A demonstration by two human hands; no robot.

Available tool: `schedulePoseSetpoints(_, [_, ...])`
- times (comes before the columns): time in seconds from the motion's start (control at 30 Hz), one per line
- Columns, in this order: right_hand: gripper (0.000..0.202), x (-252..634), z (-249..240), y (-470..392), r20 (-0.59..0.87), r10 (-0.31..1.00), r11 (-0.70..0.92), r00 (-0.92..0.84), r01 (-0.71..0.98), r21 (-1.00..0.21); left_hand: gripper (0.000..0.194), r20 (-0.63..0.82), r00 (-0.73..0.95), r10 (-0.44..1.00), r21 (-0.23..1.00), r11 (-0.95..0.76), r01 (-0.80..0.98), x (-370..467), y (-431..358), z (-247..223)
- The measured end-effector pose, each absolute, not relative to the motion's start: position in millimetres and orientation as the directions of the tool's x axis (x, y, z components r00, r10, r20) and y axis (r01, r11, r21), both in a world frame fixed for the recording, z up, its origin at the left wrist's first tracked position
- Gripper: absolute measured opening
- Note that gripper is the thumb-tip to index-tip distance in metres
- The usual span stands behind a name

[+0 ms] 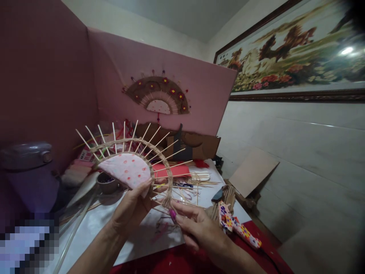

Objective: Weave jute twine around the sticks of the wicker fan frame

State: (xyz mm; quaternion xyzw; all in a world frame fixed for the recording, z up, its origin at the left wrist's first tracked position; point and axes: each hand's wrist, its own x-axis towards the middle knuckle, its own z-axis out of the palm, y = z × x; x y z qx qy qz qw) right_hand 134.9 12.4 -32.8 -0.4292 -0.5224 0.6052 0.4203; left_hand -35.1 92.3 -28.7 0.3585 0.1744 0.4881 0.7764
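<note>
A half-round fan frame is held up over the table, tilted, with a pale pink dotted centre, thin wooden sticks fanning outward and twine woven around them in an arc. My left hand grips it by the lower right edge of the centre, some fingers hidden behind it. At the lower right end of the twine arc, my right hand pinches the twine between thumb and fingers.
A finished fan hangs on a pink board. Loose sticks, red paper and scissors lie on white paper. A flowered glue gun rests at right, a dark cup at left, cardboard behind.
</note>
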Motion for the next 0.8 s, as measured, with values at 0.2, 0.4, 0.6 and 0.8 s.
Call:
schedulePoseSetpoints(0.2, [0.049, 132.7, -40.5, 13.1, -0.068, 0.954, -0.088, -0.291, -0.056, -0.995, 0.023, 0.037, 0.537, 0.843, 0.78, 0.311, -0.543, -35.6, 93.5, -30.1])
schedulePoseSetpoints(0.4, [0.059, 134.9, -41.4, 17.8, 0.007, 0.966, -0.004, -0.258, -0.041, -0.999, 0.021, 0.071, 0.562, 0.824, 0.748, 0.329, -0.576, -32.5, 90.1, -27.1])
schedulePoseSetpoints(0.6, [0.057, 135.0, -34.0, 21.0, -0.013, 0.964, -0.028, -0.266, -0.054, -0.998, 0.021, 0.065, 0.589, 0.805, 0.758, 0.345, -0.554, -30.3, 88.8, -29.7])
schedulePoseSetpoints(0.8, [0.055, 145.2, -33.1, 26.7, -0.008, 0.977, -0.007, -0.214, 0.006, -1.0, 0.021, 0.02, 0.588, 0.809, 0.758, 0.371, -0.536, -36.1, 94.5, -29.2])
